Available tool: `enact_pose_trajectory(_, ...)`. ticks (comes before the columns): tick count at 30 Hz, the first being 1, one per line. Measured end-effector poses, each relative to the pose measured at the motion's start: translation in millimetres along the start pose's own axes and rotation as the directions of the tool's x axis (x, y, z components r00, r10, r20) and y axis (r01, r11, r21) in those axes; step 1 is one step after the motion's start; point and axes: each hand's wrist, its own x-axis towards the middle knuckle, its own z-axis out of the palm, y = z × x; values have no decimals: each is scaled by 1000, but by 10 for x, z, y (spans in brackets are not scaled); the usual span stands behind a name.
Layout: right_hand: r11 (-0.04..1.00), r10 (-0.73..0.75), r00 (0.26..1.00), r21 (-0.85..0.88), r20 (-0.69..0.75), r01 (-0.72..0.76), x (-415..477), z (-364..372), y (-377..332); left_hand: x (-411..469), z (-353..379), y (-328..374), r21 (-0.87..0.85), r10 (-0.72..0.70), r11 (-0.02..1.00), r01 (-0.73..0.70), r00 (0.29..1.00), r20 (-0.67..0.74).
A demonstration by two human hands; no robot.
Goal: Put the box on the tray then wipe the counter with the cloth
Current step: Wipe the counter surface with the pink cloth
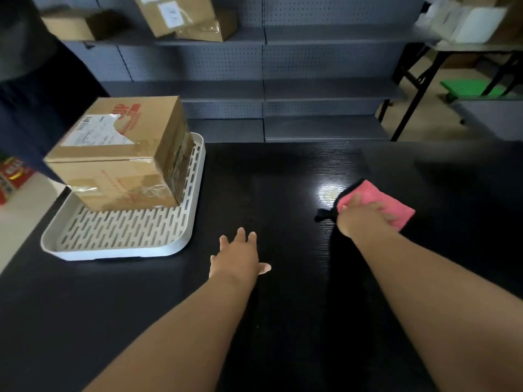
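A brown cardboard box [121, 154] with a shipping label stands on the far part of a white slotted tray [121, 236] at the left of the black counter [283, 306]. My right hand [359, 216] lies on a pink cloth [379, 199] with a black edge, pressing it to the counter at the right. My left hand [237, 258] rests flat on the counter with fingers spread, holding nothing, to the right of the tray.
Grey pegboard shelving [311, 66] stands behind the counter, with cardboard boxes [184, 18] on its upper shelf. A folding table [467, 49] with white boxes and a green stool [469, 89] are at the far right. A person in dark clothes [34, 89] stands at the left.
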Motion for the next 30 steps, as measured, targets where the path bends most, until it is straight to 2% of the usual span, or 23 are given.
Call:
enact_pose_trajectory(3,957,-273,962,-90,24,274,-237,38,-704,42,-10,-5,0,6,1000,-6,1000,23)
enact_pose_trajectory(4,908,-397,918,-135,25,396,-406,64,-898,41,-11,-4,2,12,1000,-12,1000,18)
enact_pose_trajectory(6,762,-632,775,-182,1,622,-691,102,-1106,37,-14,-12,2,31,1000,-31,1000,1)
enact_pose_trajectory(8,641,-758,652,-188,-7,744,-718,47,-1068,33,-32,-18,-2,39,999,-39,999,11)
enact_pose_trajectory(9,609,-779,626,-205,23,766,-636,-21,-1008,31,-45,-17,1,35,999,-35,999,26)
enact_pose_trajectory(10,614,-767,640,-230,55,755,-474,-83,-931,29,-54,-13,4,30,1000,-31,999,42)
enact_pose_trajectory(11,664,-719,693,-243,54,707,-301,-161,-853,32,-60,-8,3,29,1000,-29,998,56)
enact_pose_trajectory(13,842,-517,853,-223,-76,490,50,-280,-736,29,-68,-4,-3,28,1000,-28,997,76)
enact_pose_trajectory(14,901,-409,905,-207,-117,381,133,-292,-731,22,-73,-8,-3,28,1000,-28,996,80)
enact_pose_trajectory(16,936,-308,948,-201,-80,287,60,-167,-936,14,-72,-21,-9,28,1000,-27,997,74)
enact_pose_trajectory(18,883,-447,893,-192,-62,429,-200,48,-1264,26,-60,-22,0,34,999,-34,998,55)
enact_pose_trajectory(21,676,-734,679,-117,-11,728,-553,250,-1485,36,-47,-20,8,34,999,-35,998,46)
enact_pose_trajectory(22,620,-779,626,-112,26,777,-520,191,-1450,36,-48,-13,11,35,999,-36,998,49)
enact_pose_trajectory(23,593,-797,603,-147,34,792,-392,114,-1403,37,-50,-10,17,38,999,-39,998,51)
enact_pose_trajectory(24,608,-789,614,-186,-31,772,-282,28,-1308,35,-52,-5,20,40,999,-42,997,58)
enact_pose_trajectory(25,661,-750,640,-217,-168,718,-138,-47,-1235,38,-53,0,17,40,999,-41,997,69)
enact_pose_trajectory(26,758,-651,686,-227,-324,612,7,-124,-1133,40,-58,1,14,37,999,-38,996,80)
enact_pose_trajectory(27,853,-520,760,-196,-391,483,81,-198,-1061,46,-64,-4,14,36,999,-38,996,87)
enact_pose_trajectory(28,913,-408,852,-126,-328,388,128,-207,-1054,52,-68,-8,17,36,999,-38,995,93)
enact_pose_trajectory(29,952,-304,933,-83,-193,293,125,-165,-1089,57,-64,-7,21,34,999,-36,995,98)
enact_pose_trajectory(30,959,-275,957,-94,-92,267,96,-67,-1177,65,-58,-3,24,31,999,-34,995,100)
